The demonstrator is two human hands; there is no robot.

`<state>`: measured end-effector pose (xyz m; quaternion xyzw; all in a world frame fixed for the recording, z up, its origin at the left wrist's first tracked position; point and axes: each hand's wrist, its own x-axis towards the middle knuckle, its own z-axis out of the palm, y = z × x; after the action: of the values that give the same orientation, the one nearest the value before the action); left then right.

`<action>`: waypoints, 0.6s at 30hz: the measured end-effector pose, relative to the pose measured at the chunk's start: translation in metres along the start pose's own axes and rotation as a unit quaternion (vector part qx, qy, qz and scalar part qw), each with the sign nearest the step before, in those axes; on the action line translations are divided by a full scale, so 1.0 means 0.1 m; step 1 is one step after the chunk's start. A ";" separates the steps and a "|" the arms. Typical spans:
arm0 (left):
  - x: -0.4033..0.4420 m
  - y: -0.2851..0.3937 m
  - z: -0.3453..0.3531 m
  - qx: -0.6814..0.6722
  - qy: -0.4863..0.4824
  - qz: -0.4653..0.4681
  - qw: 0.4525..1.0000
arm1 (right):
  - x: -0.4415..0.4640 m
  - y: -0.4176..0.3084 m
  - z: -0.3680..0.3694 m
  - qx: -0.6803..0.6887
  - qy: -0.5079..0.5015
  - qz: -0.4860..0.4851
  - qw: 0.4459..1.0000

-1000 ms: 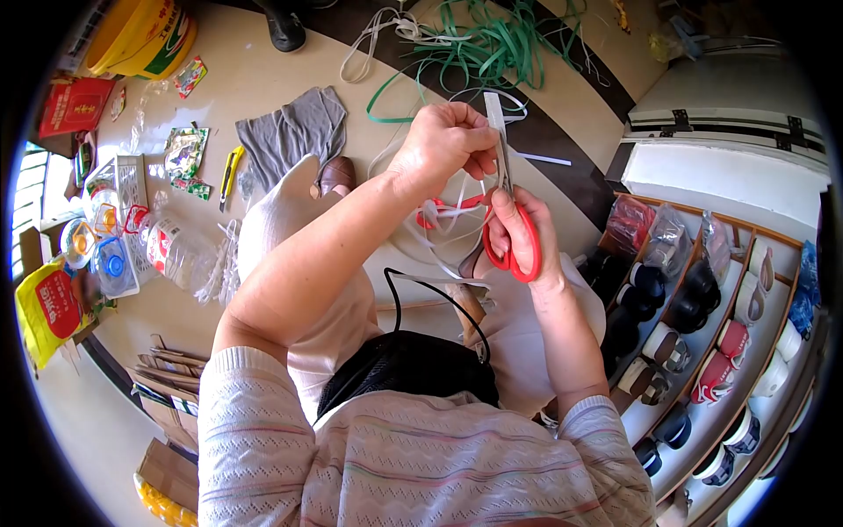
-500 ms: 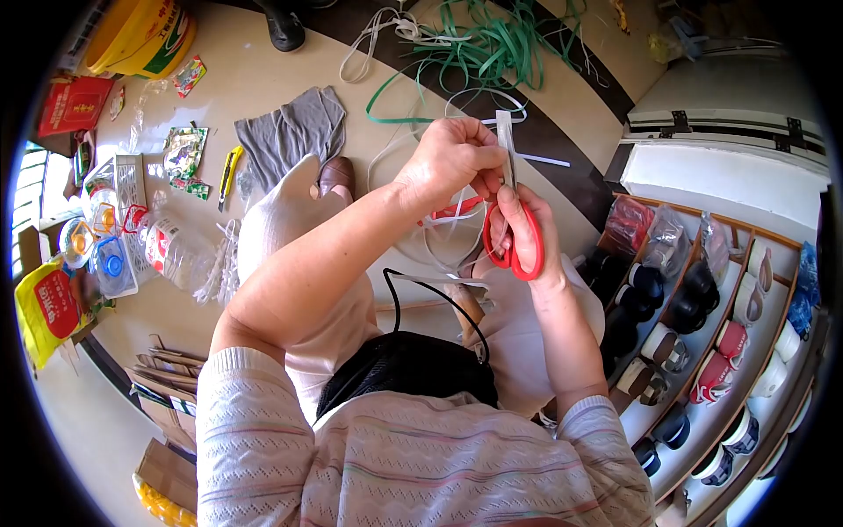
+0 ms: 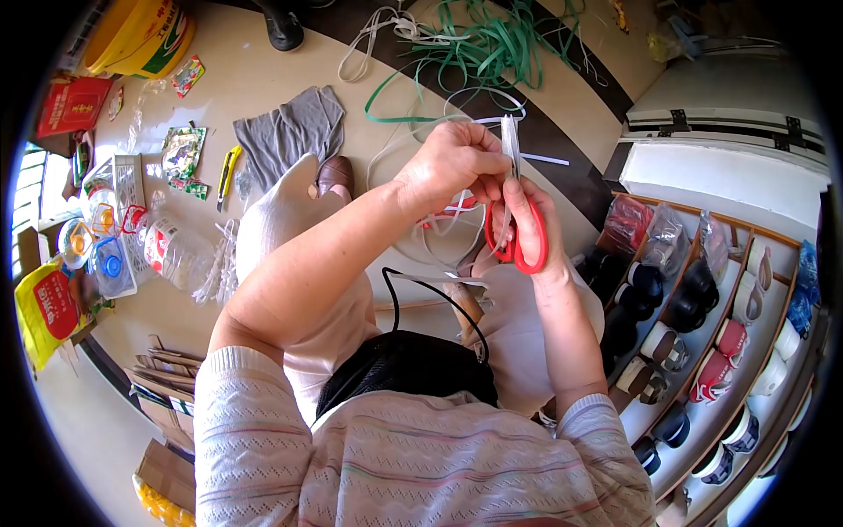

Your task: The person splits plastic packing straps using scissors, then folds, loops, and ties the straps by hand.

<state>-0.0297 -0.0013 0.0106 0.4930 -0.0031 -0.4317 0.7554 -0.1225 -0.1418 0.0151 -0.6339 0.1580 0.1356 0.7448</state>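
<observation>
Where the steel scissors with red loop handles (image 3: 542,237) are: in the right hand (image 3: 534,220), blades pointing forward.
Right-hand grip: closed round the handles.
Left hand (image 3: 452,162): fingers pinched narrow beside the blades; cannot tell what they hold.
Flat whitish strip (image 3: 508,132): up against the blades.
Beyond: tangled green strapping (image 3: 502,48); leftward, crumpled grey cloth (image 3: 294,123), yellow cutter knife (image 3: 229,174) beside it.

We see red-handled scissors (image 3: 542,235), blades pointing away from us. Along the scissors' blades, we see a narrow pale strip (image 3: 508,133).
</observation>
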 end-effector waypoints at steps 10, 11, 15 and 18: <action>0.02 -0.01 -0.02 0.021 -0.006 -0.026 0.999 | 0.03 -0.02 0.00 -0.007 0.005 -0.001 1.000; 0.02 0.00 -0.01 0.024 -0.004 -0.023 0.999 | 0.03 -0.03 0.00 -0.008 0.010 -0.001 1.000; 0.01 0.03 -0.02 0.042 -0.011 -0.020 0.999 | 0.03 0.00 -0.03 0.007 0.021 0.010 1.000; 0.01 0.08 -0.07 0.035 0.007 -0.002 0.999 | 0.08 0.08 -0.05 0.018 0.036 0.018 0.999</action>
<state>-0.0209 0.0042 0.0132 0.5221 -0.0120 -0.4293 0.7368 -0.1186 -0.1456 0.0037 -0.6221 0.1985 0.1239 0.7472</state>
